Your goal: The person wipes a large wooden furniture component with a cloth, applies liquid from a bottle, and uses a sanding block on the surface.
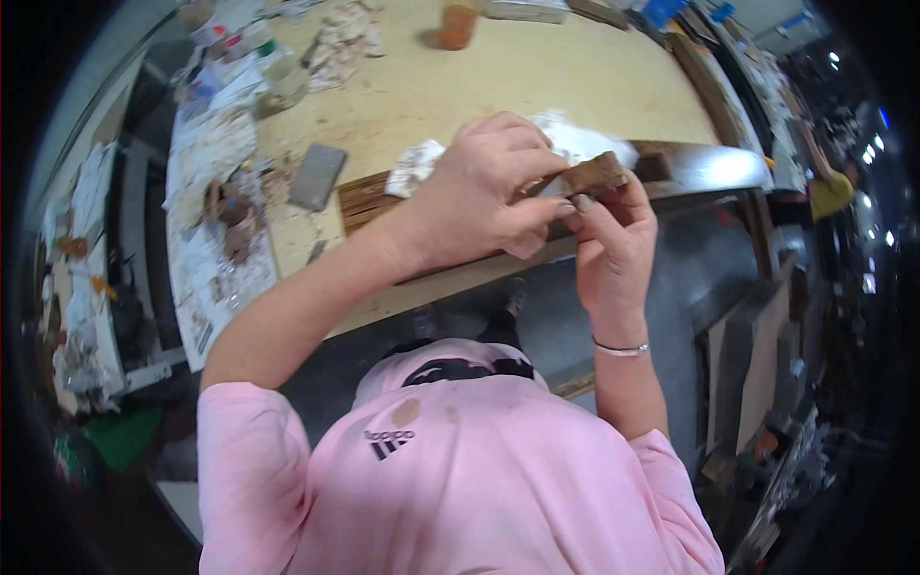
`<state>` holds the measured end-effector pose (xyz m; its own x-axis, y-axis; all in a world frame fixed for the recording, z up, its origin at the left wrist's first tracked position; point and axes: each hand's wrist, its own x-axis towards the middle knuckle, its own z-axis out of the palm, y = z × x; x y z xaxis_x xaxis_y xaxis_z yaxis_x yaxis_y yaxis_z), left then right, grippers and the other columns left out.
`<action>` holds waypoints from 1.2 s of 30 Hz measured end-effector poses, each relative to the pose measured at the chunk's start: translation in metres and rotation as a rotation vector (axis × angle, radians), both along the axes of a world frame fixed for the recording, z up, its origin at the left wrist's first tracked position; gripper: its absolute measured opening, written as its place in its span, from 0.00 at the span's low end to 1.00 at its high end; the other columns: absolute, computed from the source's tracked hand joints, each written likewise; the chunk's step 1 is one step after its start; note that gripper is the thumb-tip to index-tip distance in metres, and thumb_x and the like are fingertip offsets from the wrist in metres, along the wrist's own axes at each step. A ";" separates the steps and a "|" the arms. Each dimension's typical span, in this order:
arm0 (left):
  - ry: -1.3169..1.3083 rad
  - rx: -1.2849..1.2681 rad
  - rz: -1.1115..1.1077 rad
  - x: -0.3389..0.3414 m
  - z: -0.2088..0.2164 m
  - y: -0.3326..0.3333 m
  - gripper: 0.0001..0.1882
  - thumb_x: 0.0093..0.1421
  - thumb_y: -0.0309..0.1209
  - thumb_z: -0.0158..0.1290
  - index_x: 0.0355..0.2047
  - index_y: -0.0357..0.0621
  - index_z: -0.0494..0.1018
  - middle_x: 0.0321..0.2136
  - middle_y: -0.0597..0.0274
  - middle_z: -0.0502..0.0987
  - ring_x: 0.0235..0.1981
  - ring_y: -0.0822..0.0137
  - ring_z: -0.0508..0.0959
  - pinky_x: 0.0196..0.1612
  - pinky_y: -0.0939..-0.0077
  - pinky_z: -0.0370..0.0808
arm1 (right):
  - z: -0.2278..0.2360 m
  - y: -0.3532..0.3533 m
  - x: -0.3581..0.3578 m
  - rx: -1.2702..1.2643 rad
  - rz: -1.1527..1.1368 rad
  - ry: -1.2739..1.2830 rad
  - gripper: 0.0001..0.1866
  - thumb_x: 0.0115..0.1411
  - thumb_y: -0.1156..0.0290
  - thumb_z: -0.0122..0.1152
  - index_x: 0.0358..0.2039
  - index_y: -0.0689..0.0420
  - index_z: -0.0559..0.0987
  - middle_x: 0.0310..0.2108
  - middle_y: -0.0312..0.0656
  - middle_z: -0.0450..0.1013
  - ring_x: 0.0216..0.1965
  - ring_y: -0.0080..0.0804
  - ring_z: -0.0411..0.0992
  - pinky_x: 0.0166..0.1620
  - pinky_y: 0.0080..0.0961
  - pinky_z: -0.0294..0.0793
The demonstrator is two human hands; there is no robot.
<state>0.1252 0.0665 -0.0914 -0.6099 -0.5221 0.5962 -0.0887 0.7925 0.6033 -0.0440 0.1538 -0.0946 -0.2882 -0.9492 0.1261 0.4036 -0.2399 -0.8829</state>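
Observation:
Above the near edge of the bench, both hands meet around a small brown piece [596,174] with a rough surface; its exact kind cannot be made out. My left hand [494,182] pinches at its left end with thumb and bent fingers, which partly cover it. From below and the right, my right hand [618,230] grips the same piece between thumb and fingers. Beneath them lies a long dark-grained wooden board [359,203] along the bench edge. White crumpled paper or cloth [414,168] rests on it, partly behind my left hand.
A grey rectangular block [317,176] lies on the pale bench top [537,81]. Farther off stand a cup of orange-brown contents [457,24] and a clear jar [284,79]. Stained wrapping [225,216] covers the left side. Panels [743,364] lean at the right.

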 end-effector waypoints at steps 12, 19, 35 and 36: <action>-0.595 0.065 1.136 0.242 -0.153 0.014 0.13 0.53 0.36 0.63 0.36 0.42 0.81 0.33 0.53 0.80 0.39 0.52 0.78 0.44 0.63 0.74 | -0.011 -0.028 0.033 -0.131 -0.134 1.427 0.35 0.46 0.63 0.74 0.56 0.57 0.75 0.55 0.56 0.65 0.58 0.54 0.62 0.61 0.47 0.60; -0.354 -0.026 1.055 0.226 -0.138 0.008 0.14 0.55 0.28 0.60 0.41 0.36 0.79 0.38 0.53 0.80 0.44 0.53 0.79 0.49 0.62 0.73 | -0.027 -0.036 0.078 -0.239 0.050 1.023 0.20 0.42 0.84 0.58 0.40 0.63 0.76 0.44 0.49 0.75 0.43 0.43 0.76 0.45 0.30 0.75; -0.386 0.255 0.409 0.060 -0.041 -0.017 0.18 0.64 0.29 0.51 0.53 0.38 0.72 0.48 0.49 0.77 0.52 0.51 0.75 0.55 0.62 0.70 | -0.042 -0.025 0.076 -0.448 -0.241 1.500 0.16 0.45 0.75 0.64 0.37 0.58 0.77 0.46 0.52 0.73 0.47 0.50 0.73 0.49 0.40 0.72; -0.373 0.201 0.391 0.061 -0.039 -0.013 0.18 0.64 0.30 0.51 0.53 0.38 0.72 0.47 0.49 0.78 0.51 0.50 0.75 0.55 0.61 0.71 | -0.048 -0.027 0.058 -0.517 -0.202 1.515 0.15 0.44 0.77 0.64 0.36 0.59 0.77 0.45 0.48 0.75 0.46 0.46 0.74 0.47 0.38 0.73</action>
